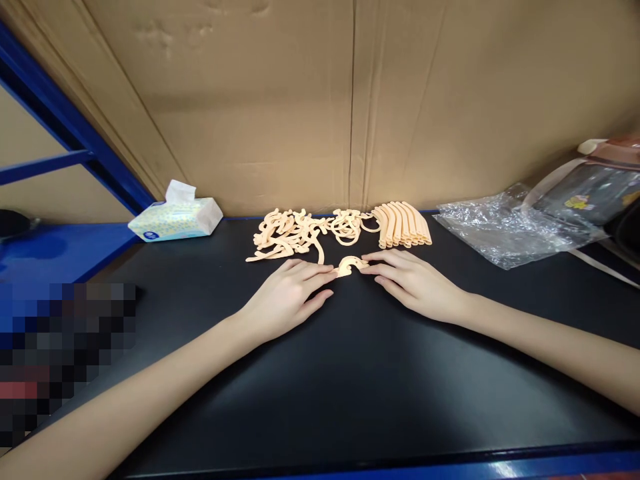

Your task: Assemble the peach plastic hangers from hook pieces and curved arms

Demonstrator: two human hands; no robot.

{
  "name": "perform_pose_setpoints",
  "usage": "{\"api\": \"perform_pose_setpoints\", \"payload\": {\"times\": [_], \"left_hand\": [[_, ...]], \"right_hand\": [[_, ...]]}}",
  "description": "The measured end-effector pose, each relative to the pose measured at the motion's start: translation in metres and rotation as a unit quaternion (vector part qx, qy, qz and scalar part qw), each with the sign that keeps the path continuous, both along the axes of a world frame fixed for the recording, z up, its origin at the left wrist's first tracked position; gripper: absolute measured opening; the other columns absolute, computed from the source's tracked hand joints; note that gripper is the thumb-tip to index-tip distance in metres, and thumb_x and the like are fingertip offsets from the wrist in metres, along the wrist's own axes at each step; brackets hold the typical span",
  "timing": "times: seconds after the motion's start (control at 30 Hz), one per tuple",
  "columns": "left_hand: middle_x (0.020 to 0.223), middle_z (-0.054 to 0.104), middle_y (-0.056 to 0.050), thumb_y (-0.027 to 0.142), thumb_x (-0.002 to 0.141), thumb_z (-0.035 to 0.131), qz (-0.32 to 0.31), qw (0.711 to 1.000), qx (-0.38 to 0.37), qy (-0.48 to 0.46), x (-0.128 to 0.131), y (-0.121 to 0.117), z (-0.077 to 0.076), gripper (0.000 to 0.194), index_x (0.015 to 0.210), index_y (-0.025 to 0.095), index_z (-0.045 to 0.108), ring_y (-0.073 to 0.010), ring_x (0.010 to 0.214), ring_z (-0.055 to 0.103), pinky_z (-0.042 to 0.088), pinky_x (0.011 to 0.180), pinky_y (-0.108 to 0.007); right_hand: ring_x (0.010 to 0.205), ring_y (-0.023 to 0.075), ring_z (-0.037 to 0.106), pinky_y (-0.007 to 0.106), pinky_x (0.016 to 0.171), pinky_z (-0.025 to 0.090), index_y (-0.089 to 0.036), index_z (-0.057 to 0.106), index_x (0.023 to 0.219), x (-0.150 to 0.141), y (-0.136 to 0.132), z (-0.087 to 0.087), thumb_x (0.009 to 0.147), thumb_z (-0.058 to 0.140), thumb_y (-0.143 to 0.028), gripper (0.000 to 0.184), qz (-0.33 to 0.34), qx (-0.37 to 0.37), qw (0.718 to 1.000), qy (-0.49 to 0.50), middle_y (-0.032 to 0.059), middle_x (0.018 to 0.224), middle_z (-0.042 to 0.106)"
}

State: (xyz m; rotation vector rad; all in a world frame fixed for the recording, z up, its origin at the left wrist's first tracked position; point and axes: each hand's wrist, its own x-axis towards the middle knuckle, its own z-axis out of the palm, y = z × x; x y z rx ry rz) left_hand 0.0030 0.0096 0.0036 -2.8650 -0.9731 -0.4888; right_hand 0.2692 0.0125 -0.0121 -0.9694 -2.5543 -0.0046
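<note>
A small curved cream-coloured piece (349, 265) lies on the black tabletop (350, 373) between my two hands. My left hand (290, 297) rests flat with fingers stretched, its fingertips touching the piece's left end. My right hand (410, 280) also lies flat, fingers extended, fingertips on the piece's right end. Just behind it are a loose tangled heap of similar cream pieces (295, 235) and a tidy row of stacked curved pieces (403, 223).
A tissue pack (175, 219) sits at the back left beside a blue shelf frame (75, 133). Crumpled clear plastic bag (495, 230) and a dark pouch (590, 193) lie at the right. Cardboard wall (350, 100) closes off the back.
</note>
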Motion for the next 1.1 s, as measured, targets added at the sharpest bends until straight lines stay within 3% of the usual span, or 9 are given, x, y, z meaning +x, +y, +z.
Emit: {"api": "perform_pose_setpoints", "payload": {"times": [0.4,0.7,1.1], "left_hand": [[0.121,0.063,-0.005,0.027,0.096,0.045,-0.017,1.0,-0.01,-0.015,-0.0025,0.0018,0.0007,0.03,0.121,0.019,0.059,-0.0193,0.105,0.057,0.041,0.095,-0.037],[0.132,0.055,-0.009,0.04,0.098,0.037,0.063,0.998,-0.021,0.018,-0.0058,0.005,-0.0033,0.042,0.13,0.017,0.049,-0.0246,0.129,0.042,0.025,0.111,-0.049],[0.138,0.048,-0.012,0.044,0.096,0.039,0.096,0.995,-0.032,0.015,-0.0049,0.0048,-0.0046,0.047,0.133,0.015,0.047,-0.0267,0.133,0.035,0.031,0.11,-0.047]], "right_hand": [[0.113,0.0226,0.054,0.048,0.1,0.044,-0.021,0.057,0.121,-0.001,-0.0004,0.0012,0.095,0.038,-0.02,0.032,0.004,0.004,1.0,0.003,0.0085,0.122,0.058],[0.113,0.0223,0.054,0.047,0.101,0.043,-0.021,0.057,0.122,-0.0012,-0.0011,0.0011,0.095,0.038,-0.022,0.033,0.002,0.005,1.0,-0.002,0.0082,0.123,0.058],[0.113,0.022,0.054,0.044,0.1,0.044,-0.022,0.057,0.122,0.0002,0.0,0.0004,0.095,0.039,-0.022,0.033,0.0,0.011,1.0,-0.001,0.0083,0.123,0.057]]}}
